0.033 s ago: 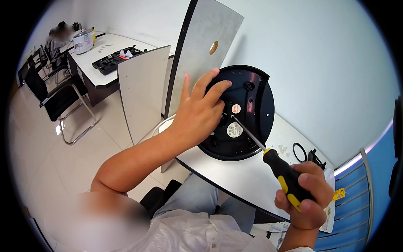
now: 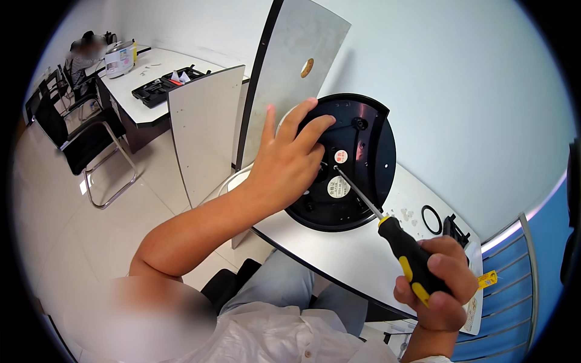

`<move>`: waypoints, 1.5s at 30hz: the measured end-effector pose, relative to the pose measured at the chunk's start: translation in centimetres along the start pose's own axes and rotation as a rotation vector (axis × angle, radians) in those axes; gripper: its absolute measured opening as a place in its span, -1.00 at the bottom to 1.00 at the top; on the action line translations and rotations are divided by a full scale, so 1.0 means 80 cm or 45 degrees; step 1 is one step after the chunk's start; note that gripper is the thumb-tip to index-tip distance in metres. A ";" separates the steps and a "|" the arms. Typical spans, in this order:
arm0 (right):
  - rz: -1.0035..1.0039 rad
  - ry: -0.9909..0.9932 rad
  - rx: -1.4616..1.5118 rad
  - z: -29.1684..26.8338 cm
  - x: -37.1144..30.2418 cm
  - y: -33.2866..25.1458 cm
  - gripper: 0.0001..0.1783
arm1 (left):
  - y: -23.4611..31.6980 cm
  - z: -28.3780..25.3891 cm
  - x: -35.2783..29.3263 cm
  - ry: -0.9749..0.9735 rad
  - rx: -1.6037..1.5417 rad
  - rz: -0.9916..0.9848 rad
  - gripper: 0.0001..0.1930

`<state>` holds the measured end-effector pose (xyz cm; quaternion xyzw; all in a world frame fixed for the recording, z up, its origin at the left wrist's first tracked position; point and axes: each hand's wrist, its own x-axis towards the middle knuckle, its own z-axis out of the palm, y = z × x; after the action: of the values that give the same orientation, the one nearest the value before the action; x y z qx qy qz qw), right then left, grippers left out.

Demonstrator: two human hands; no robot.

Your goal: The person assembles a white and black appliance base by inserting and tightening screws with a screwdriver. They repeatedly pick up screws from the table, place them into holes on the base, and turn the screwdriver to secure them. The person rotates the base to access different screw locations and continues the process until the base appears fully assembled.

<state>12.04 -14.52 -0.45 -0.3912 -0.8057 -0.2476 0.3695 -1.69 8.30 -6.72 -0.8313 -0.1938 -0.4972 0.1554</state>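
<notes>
Partly hidden: black round base (image 2: 375, 169) over left end of white surface (image 2: 363, 260), its left side covered by left grip (image 2: 290, 154); support beneath hard to make out. Left grip spread wide against base, back of hand showing, forearm angled up from lower left. Right grip (image 2: 445, 278) wrapped round black-and-yellow screwdriver (image 2: 400, 239); thin metal shaft slants to base's middle, tip's seat too small to tell. Base glossy, two round pale labels (image 2: 339, 187).
</notes>
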 end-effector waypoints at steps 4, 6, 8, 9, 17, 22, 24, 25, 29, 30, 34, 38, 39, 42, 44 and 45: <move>0.075 -0.111 -0.102 -0.005 -0.024 -0.013 -0.14 | 0.011 0.005 0.012 0.010 -0.007 0.085 -0.84; 0.167 -0.073 -0.103 -0.007 -0.034 -0.020 -0.15 | 0.024 0.013 0.019 -0.002 -0.002 0.115 -0.89; 0.244 -0.020 -0.109 -0.009 -0.046 -0.025 -0.18 | 0.037 0.023 0.021 -0.010 -0.025 0.162 -0.93; 0.266 0.000 -0.101 -0.009 -0.058 -0.024 -0.19 | 0.044 0.029 0.018 -0.011 -0.043 0.186 -0.94; 0.455 0.334 -0.012 0.018 -0.189 -0.024 -0.20 | 0.087 0.050 0.004 -0.071 0.037 0.459 -0.92; 0.450 0.491 0.175 0.041 -0.213 -0.034 -0.31 | 0.093 0.053 -0.014 -0.071 0.194 0.612 -0.95; 0.421 0.577 0.222 0.050 -0.221 -0.038 -0.39 | 0.097 0.061 -0.019 -0.062 0.201 0.649 -0.94; 0.411 0.656 0.246 0.059 -0.227 -0.038 -0.47 | 0.097 0.062 -0.022 -0.065 0.220 0.655 -0.93; 0.608 0.644 0.206 0.065 -0.252 -0.052 -0.57 | 0.097 0.061 -0.031 -0.065 0.289 0.644 -0.88; 0.656 0.636 0.194 0.066 -0.254 -0.055 -0.51 | 0.097 0.060 -0.034 -0.068 0.304 0.636 -0.87; 0.768 0.437 0.020 0.067 -0.271 -0.070 -0.42 | 0.096 0.050 -0.044 -0.106 0.312 0.601 -0.83; 0.785 0.456 -0.108 0.074 -0.264 -0.077 -0.38 | 0.094 0.046 -0.049 -0.141 0.301 0.604 -0.81; 0.820 0.469 -0.153 0.073 -0.257 -0.080 -0.38 | 0.094 0.045 -0.050 -0.150 0.302 0.595 -0.81; 0.872 0.320 -0.166 0.063 -0.246 -0.086 -0.44 | 0.094 0.044 -0.056 -0.158 0.311 0.558 -0.81; 0.969 0.305 -0.081 0.055 -0.234 -0.088 -0.44 | 0.095 0.045 -0.060 -0.146 0.325 0.542 -0.80; 1.017 0.298 -0.038 0.053 -0.228 -0.090 -0.44 | 0.096 0.045 -0.063 -0.131 0.321 0.541 -0.82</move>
<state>12.17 -23.86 -18.18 -0.6474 -0.5395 -0.1392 0.5200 2.56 2.36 -13.31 -0.8517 -0.0827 -0.3821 0.3488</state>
